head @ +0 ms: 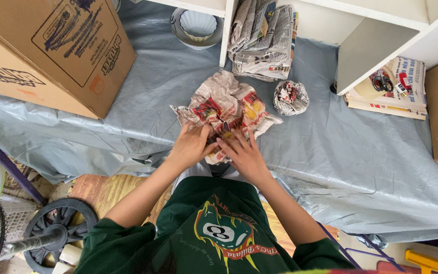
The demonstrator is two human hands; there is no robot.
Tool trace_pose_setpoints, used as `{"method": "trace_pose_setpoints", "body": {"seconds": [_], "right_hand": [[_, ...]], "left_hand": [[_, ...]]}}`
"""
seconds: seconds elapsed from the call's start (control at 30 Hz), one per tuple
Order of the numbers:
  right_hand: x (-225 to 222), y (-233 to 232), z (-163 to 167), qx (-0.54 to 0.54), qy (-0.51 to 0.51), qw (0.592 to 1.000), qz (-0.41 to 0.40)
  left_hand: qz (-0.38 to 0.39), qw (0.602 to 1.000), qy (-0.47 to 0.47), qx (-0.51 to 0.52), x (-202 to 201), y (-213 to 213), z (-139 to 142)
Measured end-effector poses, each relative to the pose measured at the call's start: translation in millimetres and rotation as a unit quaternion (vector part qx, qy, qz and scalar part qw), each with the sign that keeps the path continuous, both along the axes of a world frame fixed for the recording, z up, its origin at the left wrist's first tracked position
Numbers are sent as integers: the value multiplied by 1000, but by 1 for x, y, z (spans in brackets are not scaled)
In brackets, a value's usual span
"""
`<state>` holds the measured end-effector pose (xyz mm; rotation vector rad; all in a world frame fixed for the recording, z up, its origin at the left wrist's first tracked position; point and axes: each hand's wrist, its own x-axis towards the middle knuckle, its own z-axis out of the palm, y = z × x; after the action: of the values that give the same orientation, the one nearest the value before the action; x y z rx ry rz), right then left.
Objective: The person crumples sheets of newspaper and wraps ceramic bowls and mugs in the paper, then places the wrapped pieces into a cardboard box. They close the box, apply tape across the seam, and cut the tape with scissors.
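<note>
Left hand [191, 147], right hand [244, 155] pressing crumpled newspaper bundle [224, 106], apparently gripping; table edge near.

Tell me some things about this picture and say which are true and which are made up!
1. Both hands press on a crumpled newspaper bundle. True: the left hand and the right hand rest on its near edge.
2. The small paper ball lies left of the bundle. False: it lies to its right, apart from it.
3. A cardboard box stands at the far left. True.
4. The table is covered with a red cloth. False: a grey plastic sheet covers it.
5. A white bowl sits beyond the bundle. True.
6. The scissors are in the right hand. False: they lie on papers at the right.
</note>
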<state>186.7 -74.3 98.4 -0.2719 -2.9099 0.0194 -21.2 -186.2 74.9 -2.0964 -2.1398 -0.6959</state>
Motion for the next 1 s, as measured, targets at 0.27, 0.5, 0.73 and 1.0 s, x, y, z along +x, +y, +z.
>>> {"method": "trace_pose_setpoints", "body": {"seconds": [0.27,0.5,0.73,1.0], "right_hand": [[34,50,-50,-267,173,946,63],[66,105,-79,-486,265,818,-157],[47,120,-71,-482,295,793,-229],[38,115,-47,-467,295,782,-288]], "left_hand": [[-108,992,-66,-9,-36,34,39],[-207,904,-334,-166,-86,38,17],[-224,936,-270,-1,-72,20,-15],[-10,969,-248,11,-58,37,-42]]}}
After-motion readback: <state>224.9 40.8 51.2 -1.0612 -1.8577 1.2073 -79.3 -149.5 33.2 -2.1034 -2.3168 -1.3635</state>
